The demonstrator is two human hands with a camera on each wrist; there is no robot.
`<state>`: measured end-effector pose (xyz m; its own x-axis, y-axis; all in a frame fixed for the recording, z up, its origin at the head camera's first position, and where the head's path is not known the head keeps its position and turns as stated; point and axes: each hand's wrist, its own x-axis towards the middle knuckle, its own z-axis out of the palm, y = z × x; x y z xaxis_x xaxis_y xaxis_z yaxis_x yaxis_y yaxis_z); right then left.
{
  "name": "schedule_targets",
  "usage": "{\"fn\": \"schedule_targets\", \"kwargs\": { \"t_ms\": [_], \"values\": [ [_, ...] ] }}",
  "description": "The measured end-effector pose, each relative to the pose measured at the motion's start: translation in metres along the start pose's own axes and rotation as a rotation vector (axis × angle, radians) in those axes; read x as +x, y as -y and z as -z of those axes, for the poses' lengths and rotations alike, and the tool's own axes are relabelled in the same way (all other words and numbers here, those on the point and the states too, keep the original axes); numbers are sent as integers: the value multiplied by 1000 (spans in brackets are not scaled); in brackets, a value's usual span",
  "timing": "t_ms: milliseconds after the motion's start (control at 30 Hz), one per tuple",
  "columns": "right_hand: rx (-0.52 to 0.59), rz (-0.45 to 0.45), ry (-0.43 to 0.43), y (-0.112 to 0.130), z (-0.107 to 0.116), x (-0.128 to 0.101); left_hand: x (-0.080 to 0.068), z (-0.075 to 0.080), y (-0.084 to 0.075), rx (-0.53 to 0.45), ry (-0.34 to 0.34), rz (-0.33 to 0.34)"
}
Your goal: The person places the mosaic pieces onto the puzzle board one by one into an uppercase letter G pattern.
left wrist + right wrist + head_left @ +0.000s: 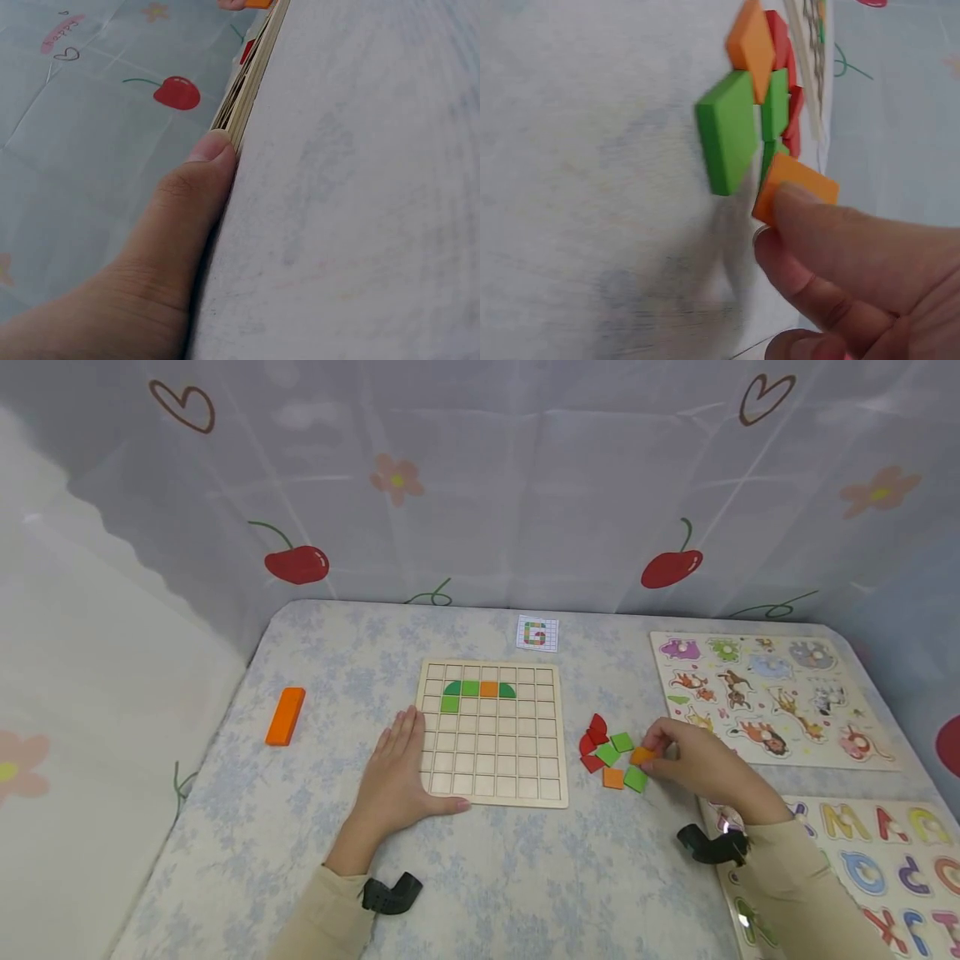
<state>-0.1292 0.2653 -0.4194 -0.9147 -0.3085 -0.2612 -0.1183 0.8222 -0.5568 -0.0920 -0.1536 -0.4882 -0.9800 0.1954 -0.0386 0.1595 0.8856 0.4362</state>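
My right hand [693, 763] pinches an orange square tile [804, 184] between thumb and finger, just above the tabletop. Beside it lies a loose pile of red, green and orange tiles, among them a green square [727, 135] and another orange square [613, 778]. A wooden grid board [497, 787] sits mid-table. On its upper rows are two dark green quarter-rounds, two light green squares [450, 703] and an orange square [489, 689]. My left hand [397, 777] lies against the board's lower left, fingers along the left edge, thumb touching the bottom edge.
A small pattern card [537, 633] lies behind the board. An orange block [286, 717] is on the left. To the right are an animal puzzle board [780, 697] and, nearer, a letter puzzle board [840, 843], partly under the right forearm. A patterned curtain stands behind the table.
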Motion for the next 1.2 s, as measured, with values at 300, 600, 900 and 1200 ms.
{"fn": "schedule_targets", "kwargs": {
  "t_ms": [300,600,900,1200],
  "values": [
    [97,32,-32,23,-7,24,0,0,-1,-10,4,4],
    [173,70,-31,70,-36,62,1,2,-1,-9,27,10],
    [234,170,11,123,-73,101,0,5,1,13,40,15],
    [197,209,17,161,-104,122,1,6,5,7,39,-14]
  ]
}}
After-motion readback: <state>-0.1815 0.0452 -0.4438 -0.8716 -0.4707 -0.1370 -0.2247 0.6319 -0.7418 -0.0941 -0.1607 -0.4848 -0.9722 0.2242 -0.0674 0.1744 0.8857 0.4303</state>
